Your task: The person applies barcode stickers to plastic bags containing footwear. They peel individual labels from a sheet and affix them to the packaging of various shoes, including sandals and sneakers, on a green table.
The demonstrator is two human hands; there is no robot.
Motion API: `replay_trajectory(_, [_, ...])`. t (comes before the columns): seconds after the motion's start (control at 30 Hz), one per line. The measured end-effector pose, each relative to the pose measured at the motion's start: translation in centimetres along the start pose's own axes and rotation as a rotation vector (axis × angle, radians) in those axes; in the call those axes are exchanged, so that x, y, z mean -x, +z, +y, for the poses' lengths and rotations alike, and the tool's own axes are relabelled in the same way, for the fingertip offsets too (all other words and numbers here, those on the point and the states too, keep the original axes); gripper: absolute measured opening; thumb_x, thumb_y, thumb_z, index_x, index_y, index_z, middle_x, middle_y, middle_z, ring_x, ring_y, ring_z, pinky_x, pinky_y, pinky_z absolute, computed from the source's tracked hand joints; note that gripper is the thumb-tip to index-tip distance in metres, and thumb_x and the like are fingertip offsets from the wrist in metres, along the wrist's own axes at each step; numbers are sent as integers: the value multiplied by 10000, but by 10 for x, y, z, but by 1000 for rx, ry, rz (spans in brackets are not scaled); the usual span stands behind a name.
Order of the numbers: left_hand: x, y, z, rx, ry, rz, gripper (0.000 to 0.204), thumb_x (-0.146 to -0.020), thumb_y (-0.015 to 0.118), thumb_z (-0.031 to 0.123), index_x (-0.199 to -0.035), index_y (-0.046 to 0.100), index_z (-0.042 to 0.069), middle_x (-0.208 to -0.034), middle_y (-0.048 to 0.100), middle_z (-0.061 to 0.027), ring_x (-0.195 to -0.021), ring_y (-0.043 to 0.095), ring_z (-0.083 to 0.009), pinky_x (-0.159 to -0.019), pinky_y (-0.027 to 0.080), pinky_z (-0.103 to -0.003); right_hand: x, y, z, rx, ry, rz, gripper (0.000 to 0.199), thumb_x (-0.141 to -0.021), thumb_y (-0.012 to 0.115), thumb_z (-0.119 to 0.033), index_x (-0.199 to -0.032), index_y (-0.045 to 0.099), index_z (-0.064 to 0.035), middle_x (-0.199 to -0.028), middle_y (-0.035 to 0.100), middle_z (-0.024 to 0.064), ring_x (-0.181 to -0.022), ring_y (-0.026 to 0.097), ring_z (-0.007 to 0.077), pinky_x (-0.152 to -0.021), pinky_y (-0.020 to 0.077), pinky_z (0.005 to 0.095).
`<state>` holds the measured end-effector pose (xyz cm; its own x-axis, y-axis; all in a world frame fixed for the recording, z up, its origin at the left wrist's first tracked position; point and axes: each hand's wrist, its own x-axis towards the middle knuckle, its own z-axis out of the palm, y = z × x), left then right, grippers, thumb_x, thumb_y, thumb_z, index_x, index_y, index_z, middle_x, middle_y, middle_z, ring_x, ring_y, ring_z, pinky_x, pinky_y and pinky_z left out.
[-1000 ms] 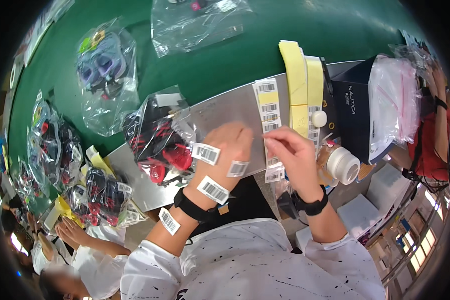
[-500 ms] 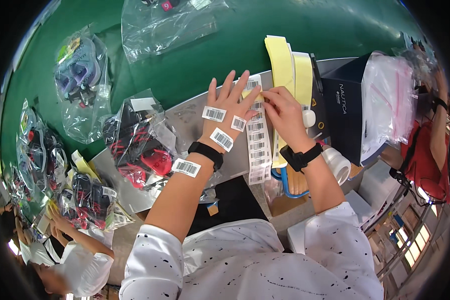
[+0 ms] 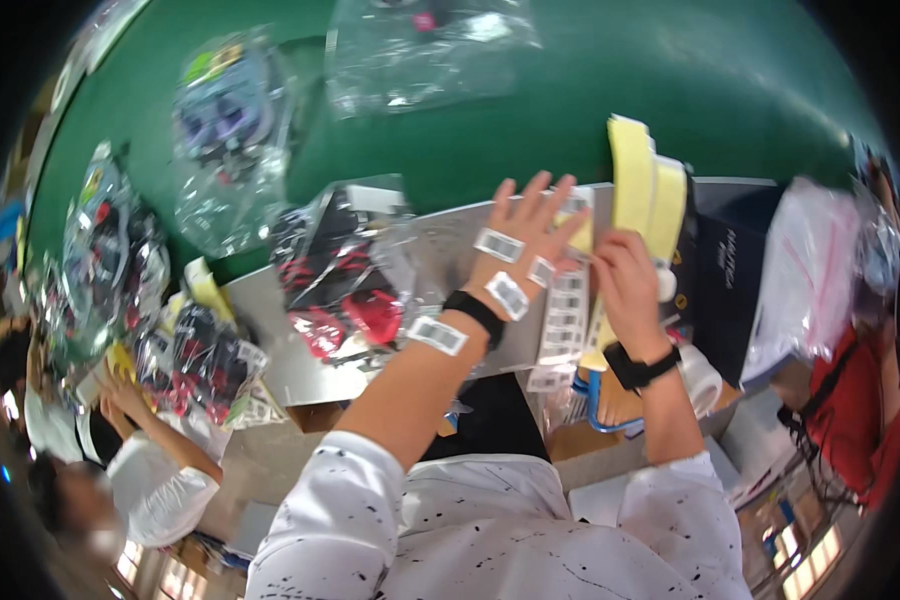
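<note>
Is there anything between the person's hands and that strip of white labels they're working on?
Nothing visible is in the way. The right hand is already at the label strip, and the left hand, fingers spread and with labels stuck on its back, lies against the strip's upper part. The bag of red parts lies off to the left.

Single head-worn fisheye view, looking steeply down, close over a green table [image 3: 750,90], edges bending toward the rim
</note>
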<state>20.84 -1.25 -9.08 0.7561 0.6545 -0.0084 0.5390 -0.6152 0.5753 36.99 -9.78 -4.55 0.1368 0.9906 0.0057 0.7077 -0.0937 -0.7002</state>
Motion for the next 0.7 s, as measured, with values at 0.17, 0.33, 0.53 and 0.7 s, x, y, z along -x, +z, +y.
replay_trajectory(0.17, [8,-12,1,64,-24,61,694,-768,748,391,-1394,520,195,-1524,374,-145,-1418,318,-340,-1136,232,-576,-16,-35,-38,-170,209,182,53,-839,642,61,-869,616,28,-959,592,104,-895,606,211,-805,482,303])
replay_trajectory(0.33, [53,-56,32,279,-5,49,621,-802,709,205,-1369,496,69,-1421,436,-218,-1340,403,-366,-1117,275,-563,-89,-18,-130,-539,183,-13,56,-828,655,44,-856,619,11,-1161,610,133,-1058,604,227,-902,466,292])
replay_trajectory(0.53, [135,-154,-22,389,-6,458,334,-674,705,-30,-999,661,33,-931,704,-123,-890,694,-345,-771,573,-421,-122,44,-163,-342,36,-403,98,-812,694,-59,-851,632,6,-1285,586,133,-1211,544,255,-1035,392,353])
replay_trajectory(0.7, [142,-171,-54,26,-219,163,600,-683,798,140,-1240,599,40,-1356,545,-153,-1276,497,-367,-1054,372,-574,-134,74,-157,-292,96,-437,136,-820,694,-106,-829,632,15,-1213,621,183,-1106,613,337,-924,471,376])
